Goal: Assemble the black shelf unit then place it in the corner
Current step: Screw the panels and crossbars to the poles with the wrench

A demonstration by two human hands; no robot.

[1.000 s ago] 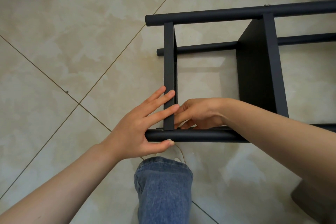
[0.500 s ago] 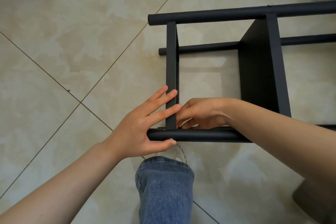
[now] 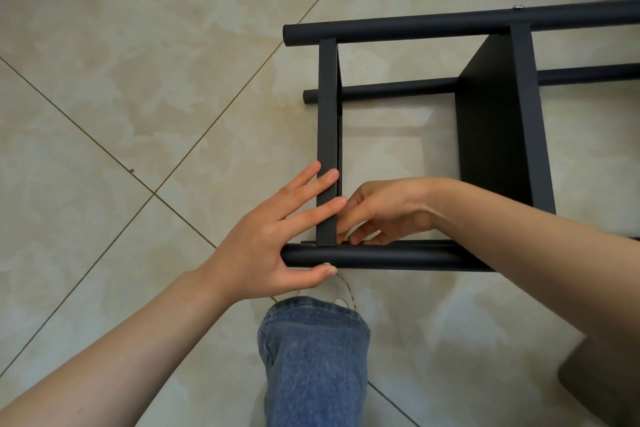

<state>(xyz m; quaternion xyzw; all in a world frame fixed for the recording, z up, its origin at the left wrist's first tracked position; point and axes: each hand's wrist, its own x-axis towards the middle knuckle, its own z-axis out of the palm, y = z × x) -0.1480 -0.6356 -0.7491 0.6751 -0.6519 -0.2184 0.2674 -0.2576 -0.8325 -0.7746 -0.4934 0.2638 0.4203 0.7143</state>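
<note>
The black shelf unit [image 3: 498,135] lay on its side on the tiled floor [image 3: 138,114], in front of the person's denim-clad knee [image 3: 311,357]. The left hand [image 3: 263,239] was spread wide, its straight fingers laid flat against the end panel [image 3: 327,114] and its thumb pressed to the near side of the front pole [image 3: 381,256], gripping nothing. The right hand [image 3: 384,211] reached inside the frame with fingers curled down at the joint of panel and pole; whether they pinched anything could not be told.

One head-worn view looks steeply down — close over the hands [image 3: 277,239] and tiled floor [image 3: 138,97].
</note>
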